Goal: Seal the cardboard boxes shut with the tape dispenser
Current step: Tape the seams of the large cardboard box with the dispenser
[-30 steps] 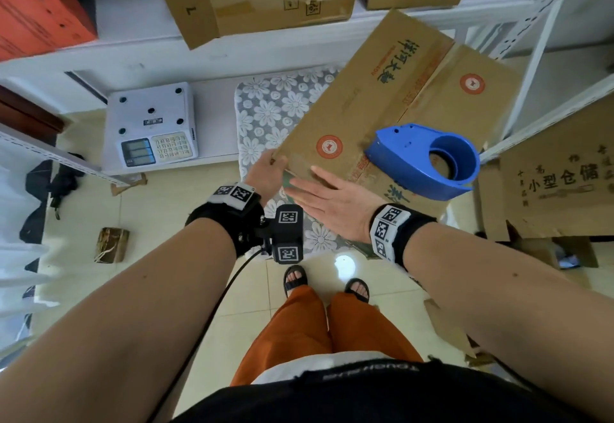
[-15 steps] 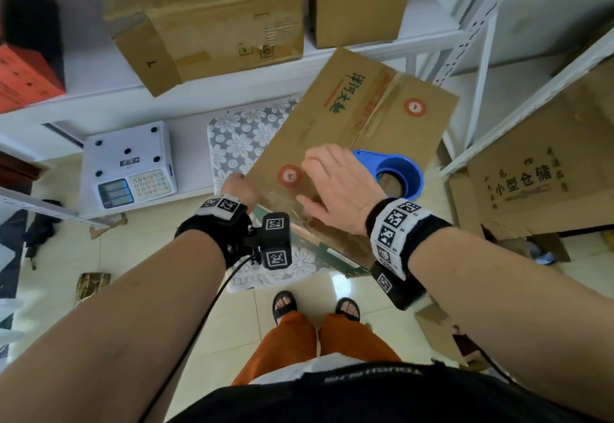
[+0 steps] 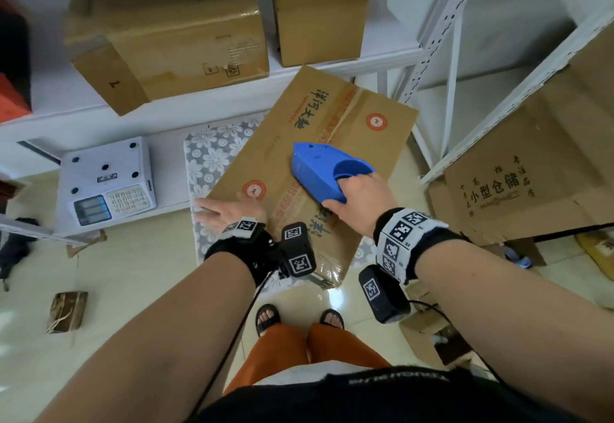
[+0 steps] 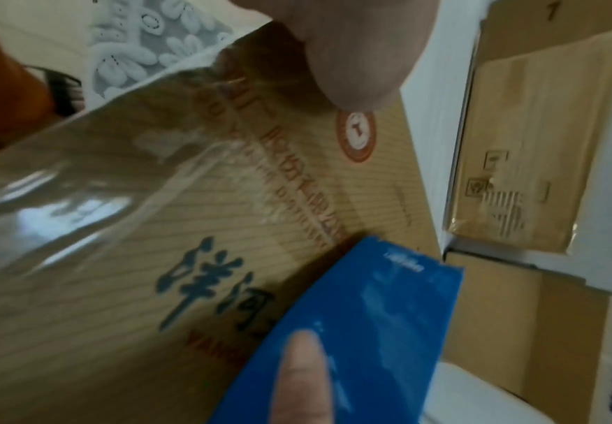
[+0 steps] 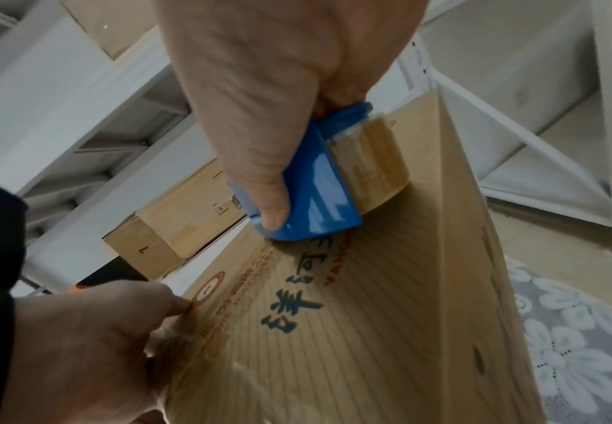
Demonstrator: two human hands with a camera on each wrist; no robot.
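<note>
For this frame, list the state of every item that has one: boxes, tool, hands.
box on the mat: flaps closed, shiny tape over its near end, lying flat
tape dispenser: gripped, pressed on the box's centre seam
right hand: curled around the dispenser
left hand: fingers spread, resting at the box's near left edge
large shelf box: one side flap hanging open
small shelf box: top open
scale: display too blurred to read

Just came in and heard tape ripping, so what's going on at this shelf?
A person is taping a cardboard box shut. Their right hand grips a blue tape dispenser set on the box's top along its centre seam, with the tape roll seated in it. The left hand rests open at the box's near left corner. The box lies on a flowered mat beside a white scale.
</note>
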